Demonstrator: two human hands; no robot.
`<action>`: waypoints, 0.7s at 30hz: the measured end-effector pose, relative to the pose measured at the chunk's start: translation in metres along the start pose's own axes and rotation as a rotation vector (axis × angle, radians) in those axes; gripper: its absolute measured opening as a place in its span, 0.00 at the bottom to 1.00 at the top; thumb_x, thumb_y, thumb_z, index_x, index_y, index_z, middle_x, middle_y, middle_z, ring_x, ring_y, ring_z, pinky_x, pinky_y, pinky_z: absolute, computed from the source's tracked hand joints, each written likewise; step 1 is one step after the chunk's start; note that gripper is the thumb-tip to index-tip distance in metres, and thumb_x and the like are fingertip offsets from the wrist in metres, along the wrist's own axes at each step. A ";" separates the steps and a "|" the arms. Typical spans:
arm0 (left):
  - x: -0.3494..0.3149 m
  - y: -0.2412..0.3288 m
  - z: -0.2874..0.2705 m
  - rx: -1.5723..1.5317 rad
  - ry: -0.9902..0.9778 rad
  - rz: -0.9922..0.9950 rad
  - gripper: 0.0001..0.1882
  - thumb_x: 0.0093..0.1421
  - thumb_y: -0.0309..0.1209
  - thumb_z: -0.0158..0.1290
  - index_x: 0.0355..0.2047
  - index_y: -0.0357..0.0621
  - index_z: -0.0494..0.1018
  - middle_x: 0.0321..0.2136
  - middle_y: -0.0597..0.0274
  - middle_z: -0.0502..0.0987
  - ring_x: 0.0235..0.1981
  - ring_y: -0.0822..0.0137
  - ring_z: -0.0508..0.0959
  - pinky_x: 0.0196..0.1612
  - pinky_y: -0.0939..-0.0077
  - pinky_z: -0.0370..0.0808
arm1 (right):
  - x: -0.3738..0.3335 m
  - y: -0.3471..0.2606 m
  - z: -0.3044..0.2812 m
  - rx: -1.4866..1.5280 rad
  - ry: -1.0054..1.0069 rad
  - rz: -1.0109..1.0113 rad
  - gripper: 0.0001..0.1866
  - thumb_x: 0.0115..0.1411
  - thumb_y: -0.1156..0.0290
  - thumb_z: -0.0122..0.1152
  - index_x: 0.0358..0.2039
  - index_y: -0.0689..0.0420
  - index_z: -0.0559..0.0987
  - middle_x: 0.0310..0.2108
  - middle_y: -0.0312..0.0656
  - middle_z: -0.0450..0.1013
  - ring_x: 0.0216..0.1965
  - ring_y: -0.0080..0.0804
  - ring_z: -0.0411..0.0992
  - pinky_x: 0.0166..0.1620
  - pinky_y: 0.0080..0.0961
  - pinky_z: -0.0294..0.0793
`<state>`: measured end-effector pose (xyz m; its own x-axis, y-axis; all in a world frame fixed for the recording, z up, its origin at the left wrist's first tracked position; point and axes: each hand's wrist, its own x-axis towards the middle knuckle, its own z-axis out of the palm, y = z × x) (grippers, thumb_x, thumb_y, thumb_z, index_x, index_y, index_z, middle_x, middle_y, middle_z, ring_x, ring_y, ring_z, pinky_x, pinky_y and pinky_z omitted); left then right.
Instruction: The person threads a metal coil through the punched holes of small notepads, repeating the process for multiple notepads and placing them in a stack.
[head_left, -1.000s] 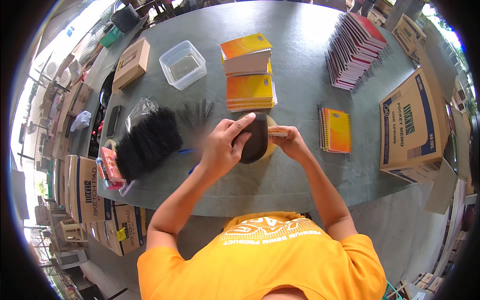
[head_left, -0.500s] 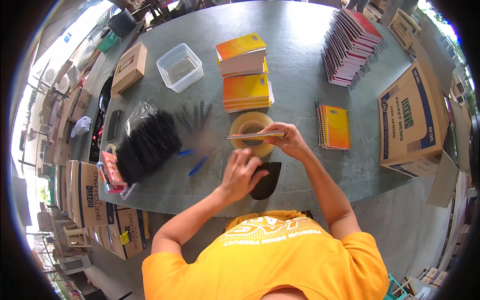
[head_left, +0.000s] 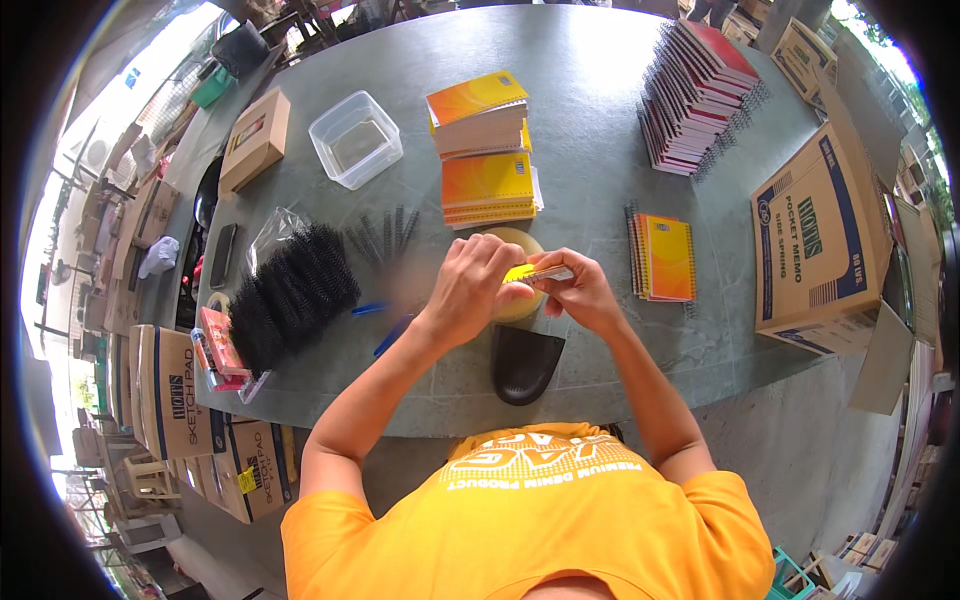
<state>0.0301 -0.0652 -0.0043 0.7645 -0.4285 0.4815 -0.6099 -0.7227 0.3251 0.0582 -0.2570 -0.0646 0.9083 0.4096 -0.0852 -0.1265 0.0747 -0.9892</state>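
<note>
A small yellow spiral notebook (head_left: pixel 548 273) is held edge-up between my hands. My right hand (head_left: pixel 585 292) pinches its right end, and my left hand (head_left: pixel 465 285) has its fingers closed around the left end, hiding much of it. Beneath them lies a wide roll of clear tape (head_left: pixel 523 240), mostly covered by my hands. Close to my body rests a dark rounded pad (head_left: pixel 526 366). Left of my left hand are blue pens (head_left: pixel 393 335), partly behind a blur, several loose black coils (head_left: pixel 386 236) and a big heap of black spiral coils (head_left: pixel 295 295).
Yellow notebooks (head_left: pixel 487 185) are stacked at the middle back, beside a clear plastic box (head_left: pixel 355 140). A small stack of bound notebooks (head_left: pixel 667 258) lies to the right. Farther off stand a tall red notebook stack (head_left: pixel 702 95) and an open cardboard carton (head_left: pixel 815 245).
My left hand has moved up and taken hold of the notebook's left end. The notebook now tilts more between both hands, and my right hand has turned slightly.
</note>
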 end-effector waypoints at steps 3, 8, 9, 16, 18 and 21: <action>0.001 -0.002 0.002 0.046 -0.079 0.024 0.14 0.51 0.32 0.59 0.35 0.47 0.68 0.35 0.60 0.74 0.37 0.60 0.73 0.39 0.64 0.66 | -0.002 0.000 0.004 0.260 -0.038 0.031 0.12 0.58 0.71 0.60 0.40 0.62 0.74 0.32 0.38 0.75 0.20 0.21 0.73 0.21 0.17 0.74; -0.007 -0.015 0.011 0.015 -0.181 -0.123 0.14 0.49 0.32 0.60 0.34 0.45 0.69 0.35 0.59 0.75 0.38 0.58 0.74 0.40 0.62 0.67 | 0.000 0.000 0.008 0.337 -0.110 -0.009 0.12 0.60 0.72 0.57 0.43 0.62 0.73 0.30 0.37 0.75 0.21 0.21 0.73 0.22 0.17 0.75; -0.004 -0.013 0.009 0.015 -0.235 -0.169 0.14 0.49 0.32 0.60 0.33 0.44 0.69 0.35 0.58 0.75 0.37 0.58 0.75 0.40 0.62 0.67 | 0.000 0.002 0.008 0.335 -0.098 -0.023 0.12 0.60 0.72 0.57 0.43 0.61 0.73 0.30 0.37 0.75 0.21 0.21 0.73 0.22 0.17 0.75; 0.004 -0.005 0.006 -0.036 -0.063 -0.131 0.12 0.54 0.38 0.55 0.32 0.45 0.71 0.31 0.60 0.75 0.35 0.56 0.74 0.40 0.63 0.67 | 0.000 0.008 0.007 0.322 -0.069 -0.052 0.10 0.59 0.76 0.57 0.41 0.61 0.75 0.29 0.37 0.75 0.19 0.20 0.72 0.21 0.16 0.73; 0.004 -0.008 0.003 -0.062 -0.145 -0.182 0.12 0.55 0.40 0.54 0.31 0.45 0.72 0.29 0.60 0.75 0.34 0.56 0.74 0.39 0.63 0.67 | -0.001 0.009 0.007 0.298 -0.057 -0.036 0.09 0.58 0.78 0.57 0.41 0.61 0.75 0.29 0.38 0.75 0.18 0.20 0.72 0.21 0.16 0.73; 0.005 -0.009 0.005 0.021 -0.176 -0.153 0.10 0.54 0.38 0.55 0.27 0.45 0.71 0.25 0.61 0.74 0.32 0.56 0.74 0.37 0.65 0.67 | -0.002 0.006 0.009 0.294 -0.031 -0.026 0.08 0.58 0.80 0.55 0.40 0.62 0.75 0.29 0.39 0.75 0.18 0.21 0.72 0.20 0.17 0.73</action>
<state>0.0406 -0.0635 -0.0084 0.8734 -0.3998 0.2782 -0.4812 -0.7969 0.3653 0.0523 -0.2493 -0.0690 0.9005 0.4318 -0.0523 -0.2180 0.3441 -0.9133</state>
